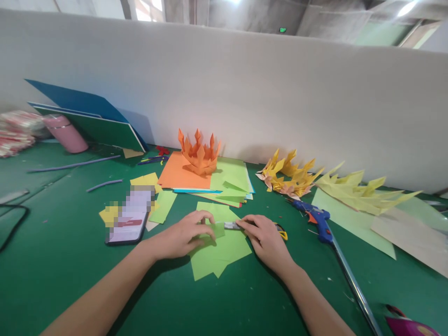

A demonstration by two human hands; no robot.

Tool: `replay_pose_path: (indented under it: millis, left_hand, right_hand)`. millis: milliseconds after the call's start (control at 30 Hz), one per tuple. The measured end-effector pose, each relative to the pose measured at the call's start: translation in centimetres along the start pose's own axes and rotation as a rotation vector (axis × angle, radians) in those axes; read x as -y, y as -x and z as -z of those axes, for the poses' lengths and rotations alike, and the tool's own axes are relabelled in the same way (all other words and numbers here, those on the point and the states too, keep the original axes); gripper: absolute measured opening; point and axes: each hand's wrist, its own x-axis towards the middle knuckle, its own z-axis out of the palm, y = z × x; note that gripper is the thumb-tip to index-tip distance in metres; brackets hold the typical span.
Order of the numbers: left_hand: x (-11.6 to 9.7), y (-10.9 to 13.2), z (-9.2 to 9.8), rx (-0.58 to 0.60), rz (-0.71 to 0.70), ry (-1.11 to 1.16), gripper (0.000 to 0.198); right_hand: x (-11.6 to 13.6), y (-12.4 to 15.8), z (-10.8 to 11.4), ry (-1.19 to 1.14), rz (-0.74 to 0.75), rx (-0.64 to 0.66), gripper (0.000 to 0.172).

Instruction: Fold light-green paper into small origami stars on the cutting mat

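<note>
Light green paper sheets (224,252) lie on the green table (70,261) right in front of me. My left hand (185,235) rests on them with its fingers curled, pinching a small folded green piece (217,229). My right hand (266,240) lies beside it, fingers closed on scissors with a yellow handle (282,232). The scissors' blade (231,226) touches the green piece between my hands.
A phone (128,219) lies left of my hands. An orange folded crown (199,154) sits on stacked orange and green sheets (227,179). Yellow folded shapes (294,177), pale yellow spikes (360,191), a blue glue gun (318,219), a metal ruler (353,284), a pink cup (66,133) and leaning boards (91,126) surround them.
</note>
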Motion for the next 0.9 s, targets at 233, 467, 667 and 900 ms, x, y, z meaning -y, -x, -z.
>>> replay_pose_path:
  millis: [233, 467, 667, 900]
  left_hand:
    - [1.1, 0.1, 0.2, 0.033, 0.036, 0.008, 0.021]
    - [1.6, -0.2, 0.0, -0.007, 0.009, 0.031, 0.023]
    - [2.2, 0.0, -0.4, -0.026, 0.030, 0.046, 0.025]
    - [2.1, -0.2, -0.3, -0.036, 0.030, 0.049, 0.025]
  right_hand:
    - [0.5, 0.1, 0.6, -0.063, 0.024, 0.054, 0.030]
    - [0.2, 0.0, 0.0, -0.064, 0.049, 0.033, 0.030]
    - [0.0, -0.1, 0.1, -0.053, 0.079, 0.055, 0.032]
    - [-0.4, 0.3, 0.4, -0.032, 0.096, 0.088, 0.034]
